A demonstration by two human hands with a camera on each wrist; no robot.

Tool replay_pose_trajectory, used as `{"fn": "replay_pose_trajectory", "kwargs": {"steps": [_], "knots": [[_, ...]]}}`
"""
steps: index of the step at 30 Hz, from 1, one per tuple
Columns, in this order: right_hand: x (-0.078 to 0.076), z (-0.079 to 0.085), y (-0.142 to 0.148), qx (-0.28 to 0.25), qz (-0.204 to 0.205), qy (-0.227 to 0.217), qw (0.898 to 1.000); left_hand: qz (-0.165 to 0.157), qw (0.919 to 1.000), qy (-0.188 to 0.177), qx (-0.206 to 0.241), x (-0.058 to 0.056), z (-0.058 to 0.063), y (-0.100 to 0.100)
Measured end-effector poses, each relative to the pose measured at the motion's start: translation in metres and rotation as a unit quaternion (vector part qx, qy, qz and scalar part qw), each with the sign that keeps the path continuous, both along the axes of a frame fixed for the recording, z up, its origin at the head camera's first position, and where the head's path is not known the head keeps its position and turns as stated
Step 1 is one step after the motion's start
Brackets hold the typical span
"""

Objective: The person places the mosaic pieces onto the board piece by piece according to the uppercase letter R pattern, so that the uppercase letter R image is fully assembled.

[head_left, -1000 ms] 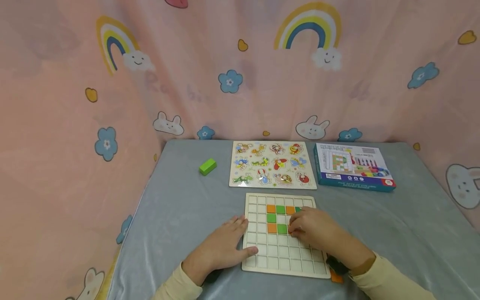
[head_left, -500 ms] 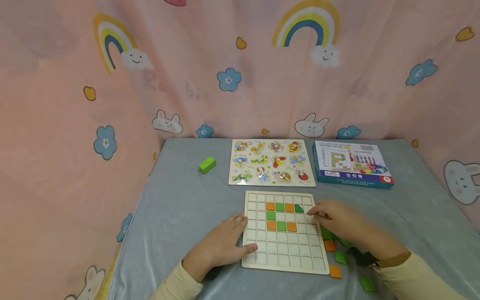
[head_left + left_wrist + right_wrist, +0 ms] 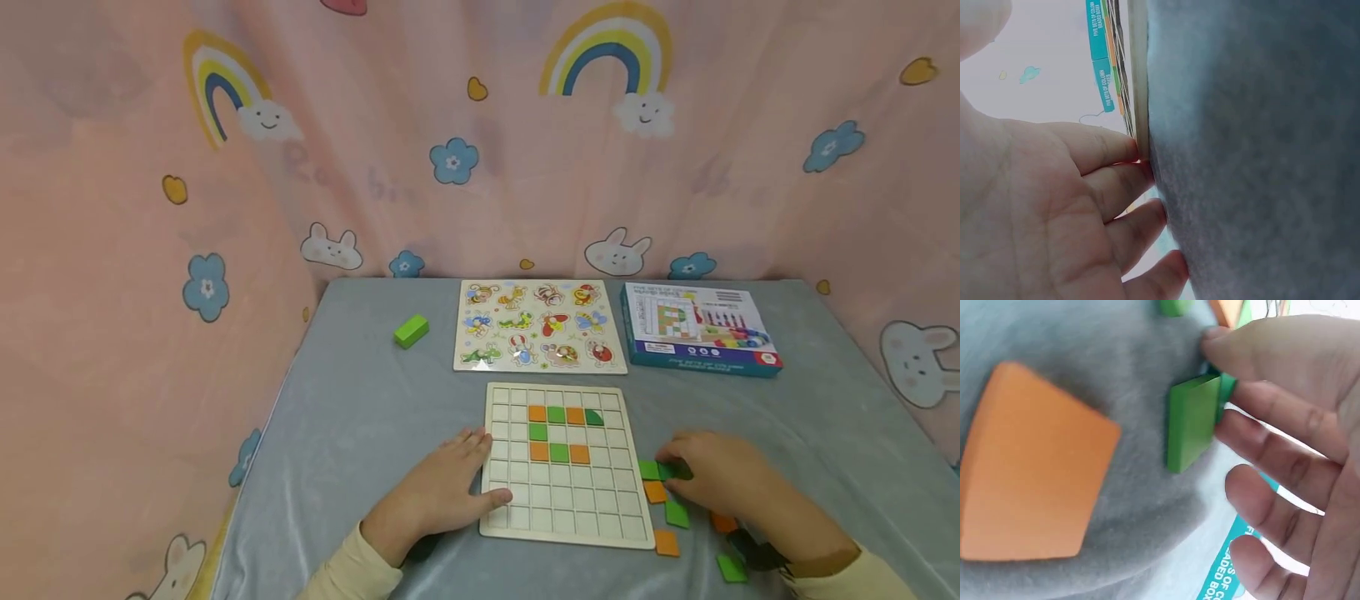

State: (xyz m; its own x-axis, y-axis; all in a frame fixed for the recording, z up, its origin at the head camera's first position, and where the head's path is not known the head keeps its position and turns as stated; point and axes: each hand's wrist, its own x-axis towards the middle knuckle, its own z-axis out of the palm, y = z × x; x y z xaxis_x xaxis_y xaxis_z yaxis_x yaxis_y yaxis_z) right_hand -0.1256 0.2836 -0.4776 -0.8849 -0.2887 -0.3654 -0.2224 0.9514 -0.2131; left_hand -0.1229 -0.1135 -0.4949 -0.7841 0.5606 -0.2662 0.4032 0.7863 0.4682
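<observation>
My left hand [image 3: 442, 487] lies at the left edge of the wooden grid board [image 3: 562, 521]. Its fingertips touch the edge in the left wrist view, and the thumb rests on the board. Orange and green square tiles [image 3: 558, 452] sit in its cells, with a dark green rounded tile [image 3: 593, 417] ending the top row. To the right of the board my right hand [image 3: 720, 471] reaches down among loose tiles. In the right wrist view its thumb and fingers are parted about a dark green tile [image 3: 1227, 387], beside a green tile [image 3: 1194, 422]; a firm grip is not visible.
Loose orange [image 3: 667, 543] and green tiles [image 3: 731, 568] lie by the board's right side, some under the right hand. Behind the board are an insect picture puzzle [image 3: 540, 325] and a boxed set [image 3: 701, 329]. A green block [image 3: 412, 331] stands at the back left.
My right hand has left the board and moved right and down to the loose tiles, uncovering the rounded tile and an orange tile in the grid. My left hand has stayed put.
</observation>
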Motion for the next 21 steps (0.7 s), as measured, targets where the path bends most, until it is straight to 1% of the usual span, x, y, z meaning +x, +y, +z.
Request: {"fn": "replay_pose_trajectory", "kwargs": {"steps": [6, 8, 10, 13, 15, 18, 21], "knots": [[0.000, 0.001, -0.003, 0.009, -0.007, 0.015, 1.000, 0.004, 1.0000, -0.001, -0.001, -0.001, -0.004, 0.000], [-0.001, 0.002, -0.004, 0.012, -0.004, 0.027, 1.000, 0.004, 1.0000, -0.001, 0.001, -0.001, -0.005, 0.000], [-0.001, 0.005, -0.006, 0.019, 0.005, 0.052, 0.998, 0.004, 1.0000, -0.002, 0.002, -0.001, -0.005, 0.000], [-0.003, 0.010, -0.011, 0.029, 0.026, 0.103, 0.994, 0.005, 1.0000, -0.003, 0.002, -0.001, -0.006, 0.000], [-0.004, 0.012, -0.018, 0.024, 0.038, 0.123, 0.991, 0.005, 1.0000, -0.004, 0.002, -0.001, -0.006, 0.000], [-0.006, 0.013, -0.033, -0.017, 0.058, 0.110, 0.992, 0.006, 1.0000, -0.006, 0.000, -0.001, -0.005, 0.000], [-0.009, 0.009, -0.049, -0.052, 0.080, 0.089, 0.991, 0.006, 1.0000, -0.004, -0.002, -0.001, -0.005, 0.000]]}}
